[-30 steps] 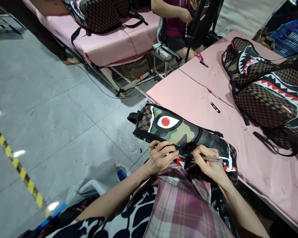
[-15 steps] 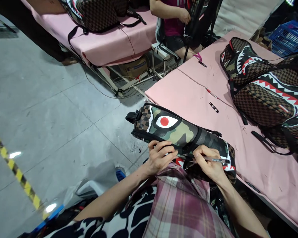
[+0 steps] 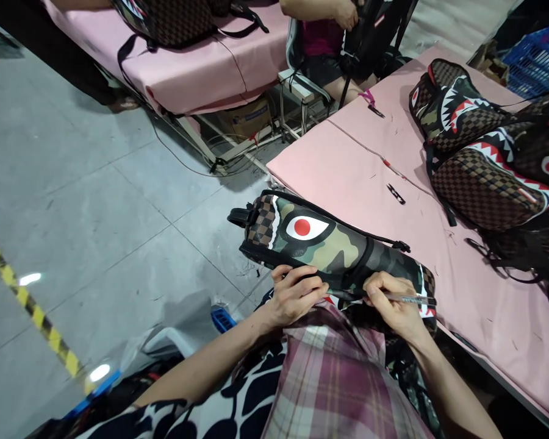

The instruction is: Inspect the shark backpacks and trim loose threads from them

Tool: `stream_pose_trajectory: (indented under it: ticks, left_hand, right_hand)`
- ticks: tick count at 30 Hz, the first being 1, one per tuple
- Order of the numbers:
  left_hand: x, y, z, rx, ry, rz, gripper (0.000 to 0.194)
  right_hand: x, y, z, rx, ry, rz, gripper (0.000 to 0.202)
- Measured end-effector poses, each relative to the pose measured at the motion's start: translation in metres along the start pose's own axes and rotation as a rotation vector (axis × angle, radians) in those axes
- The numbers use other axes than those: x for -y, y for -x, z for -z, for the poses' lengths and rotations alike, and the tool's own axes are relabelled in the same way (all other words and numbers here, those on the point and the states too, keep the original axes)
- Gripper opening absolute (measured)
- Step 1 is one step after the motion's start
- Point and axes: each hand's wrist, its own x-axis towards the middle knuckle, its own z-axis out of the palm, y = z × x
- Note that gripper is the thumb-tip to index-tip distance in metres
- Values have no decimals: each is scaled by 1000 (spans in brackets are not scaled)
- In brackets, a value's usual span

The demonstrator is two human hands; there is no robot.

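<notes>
A backpack [image 3: 343,247] with camouflage, brown checks and a red-and-white eye lies on its side across my lap, against the table edge. My left hand [image 3: 297,296] is closed on the bag's near edge, fingers curled over the dark trim. In my right hand [image 3: 393,305] I hold a slim pen [image 3: 414,299], its clear barrel pointing right and its dark tip toward my left hand. The tip is close to the bag's dark seam; whether it touches I cannot tell.
On the pink table [image 3: 329,158] lie thread snips [image 3: 396,194], a cord and several patterned backpacks [image 3: 489,183] at right. Another pair of snips [image 3: 376,111] has a pink tie. A co-worker [image 3: 320,42] sits beyond, handling a dark bag. A blue crate [image 3: 537,61] stands far right.
My right hand has shifted slightly right along the bag with the pen. My left hand stays in place. The co-worker's hand and dark bag have moved a little.
</notes>
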Motion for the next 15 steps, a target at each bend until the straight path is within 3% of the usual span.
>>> stream_pose_trajectory:
  ticks: [15]
  left_hand:
    - [-1, 0, 1, 5, -10, 22, 9]
  right_hand:
    - [9, -6, -9, 59, 84, 53, 21]
